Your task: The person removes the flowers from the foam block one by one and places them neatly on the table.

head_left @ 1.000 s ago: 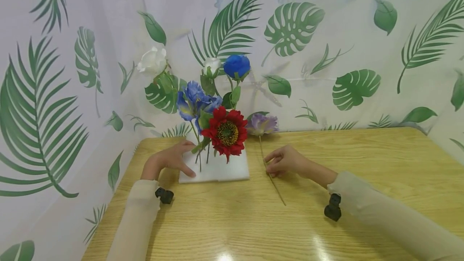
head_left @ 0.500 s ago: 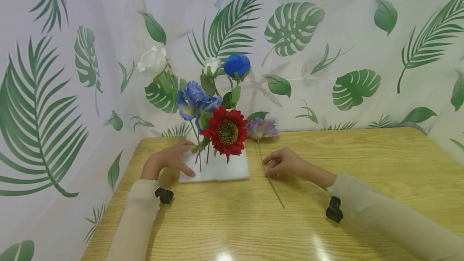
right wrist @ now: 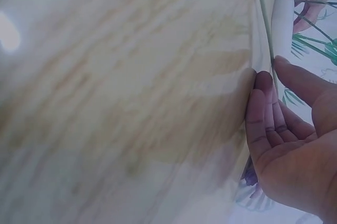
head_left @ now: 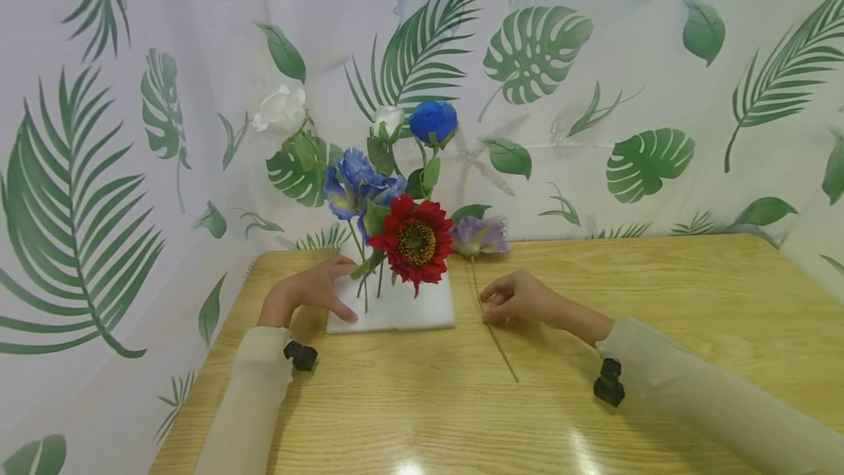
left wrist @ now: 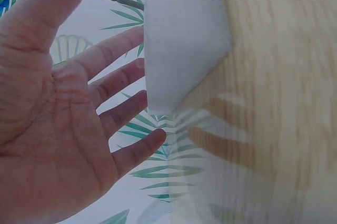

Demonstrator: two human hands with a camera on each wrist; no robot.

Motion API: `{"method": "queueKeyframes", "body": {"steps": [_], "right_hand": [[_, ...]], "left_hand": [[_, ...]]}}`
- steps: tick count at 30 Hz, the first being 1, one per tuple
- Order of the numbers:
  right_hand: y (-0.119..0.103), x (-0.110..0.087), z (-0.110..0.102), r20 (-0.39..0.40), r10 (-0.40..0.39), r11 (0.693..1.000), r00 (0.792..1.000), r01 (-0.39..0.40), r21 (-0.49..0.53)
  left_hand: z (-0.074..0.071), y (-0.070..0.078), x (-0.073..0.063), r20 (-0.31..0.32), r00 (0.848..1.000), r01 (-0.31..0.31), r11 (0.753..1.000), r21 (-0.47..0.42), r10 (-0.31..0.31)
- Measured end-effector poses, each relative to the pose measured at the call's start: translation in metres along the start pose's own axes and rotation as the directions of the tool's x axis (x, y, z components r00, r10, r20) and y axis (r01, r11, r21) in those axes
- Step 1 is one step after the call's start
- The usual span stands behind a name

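Observation:
My right hand point(head_left: 521, 297) pinches the thin stem of an artificial purple flower point(head_left: 481, 234), just right of a white foam board point(head_left: 422, 314). The bloom points toward the table's back edge, and the stem's free end toward me. The right wrist view shows the green stem point(right wrist: 265, 16) at the thumb and fingertips. My left hand point(head_left: 311, 290) rests at the board's left side, thumb on its front corner, fingers spread straight along it in the left wrist view. Artificial flowers stand upright in the board: a red sunflower point(head_left: 395, 240), a blue iris point(head_left: 356, 174) and a blue rose point(head_left: 433, 122).
A white rose point(head_left: 280, 112) leans out left above my left hand, and a white bud point(head_left: 387, 121) stands behind the iris. The wooden table point(head_left: 659, 299) extends right and forward. A leaf-patterned cloth point(head_left: 560, 167) hangs behind and to the left.
The purple flower has shifted slightly toward me with my right hand, its bloom a little lower in view. My left hand and the standing flowers hold their places.

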State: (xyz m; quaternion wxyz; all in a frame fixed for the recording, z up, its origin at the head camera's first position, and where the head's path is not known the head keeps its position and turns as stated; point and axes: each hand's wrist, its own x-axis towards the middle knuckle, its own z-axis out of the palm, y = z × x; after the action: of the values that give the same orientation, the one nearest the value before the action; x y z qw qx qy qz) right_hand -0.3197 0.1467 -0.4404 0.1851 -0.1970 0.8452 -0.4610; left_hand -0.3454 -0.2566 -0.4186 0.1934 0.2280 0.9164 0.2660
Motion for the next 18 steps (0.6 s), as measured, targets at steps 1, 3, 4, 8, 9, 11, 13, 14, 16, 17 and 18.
{"method": "queueKeyframes", "body": {"steps": [1, 3, 4, 8, 9, 11, 13, 14, 16, 17, 18], "right_hand": [[0.0, 0.0, 0.0, 0.001, 0.003, 1.0, 1.0, -0.003, 0.001], [0.0, 0.0, -0.001, 0.006, -0.002, 1.0, 1.0, 0.002, -0.004], [0.001, -0.001, -0.002, 0.006, -0.001, 1.0, 1.0, 0.001, -0.005], [0.0, -0.001, -0.005, 0.005, -0.006, 1.0, 1.0, 0.006, -0.026], [0.0, -0.001, -0.006, 0.004, -0.009, 0.999, 1.0, 0.009, -0.032], [-0.002, -0.002, -0.009, 0.001, -0.016, 0.999, 1.0, 0.016, -0.043], [-0.006, -0.002, -0.011, -0.012, -0.023, 0.998, 1.0, 0.022, -0.056], [-0.008, -0.002, -0.012, -0.016, -0.026, 0.998, 1.0, 0.025, -0.057], [-0.014, -0.001, -0.014, -0.031, -0.044, 0.997, 0.999, 0.042, -0.07], [-0.017, -0.001, -0.015, -0.042, -0.051, 0.996, 0.998, 0.047, -0.074], [-0.019, -0.001, -0.016, -0.051, -0.055, 0.996, 0.997, 0.051, -0.073]], "left_hand": [[0.0, 0.0, 0.0, 0.0, 1.0, -0.003, 1.0, -0.002, 0.003], [0.0, 0.0, 0.0, 0.0, 1.0, -0.006, 1.0, -0.005, 0.006], [0.0, 0.0, 0.0, 0.001, 1.0, -0.007, 1.0, -0.004, 0.007], [-0.001, 0.001, -0.001, 0.007, 1.0, 0.014, 1.0, -0.023, -0.014], [-0.001, 0.002, -0.001, 0.009, 1.0, 0.019, 0.999, -0.026, -0.018], [-0.001, 0.003, -0.002, 0.012, 1.0, 0.029, 0.999, -0.033, -0.028], [-0.002, 0.003, -0.002, 0.014, 0.999, 0.031, 0.999, -0.031, -0.031], [-0.002, 0.003, -0.002, 0.015, 0.999, 0.031, 0.999, -0.029, -0.031], [-0.002, 0.003, -0.002, 0.016, 0.999, 0.031, 0.999, -0.027, -0.031], [-0.002, 0.003, -0.003, 0.016, 0.999, 0.032, 0.999, -0.031, -0.031], [-0.001, 0.003, -0.002, 0.015, 0.999, 0.032, 0.999, -0.037, -0.032]]}}
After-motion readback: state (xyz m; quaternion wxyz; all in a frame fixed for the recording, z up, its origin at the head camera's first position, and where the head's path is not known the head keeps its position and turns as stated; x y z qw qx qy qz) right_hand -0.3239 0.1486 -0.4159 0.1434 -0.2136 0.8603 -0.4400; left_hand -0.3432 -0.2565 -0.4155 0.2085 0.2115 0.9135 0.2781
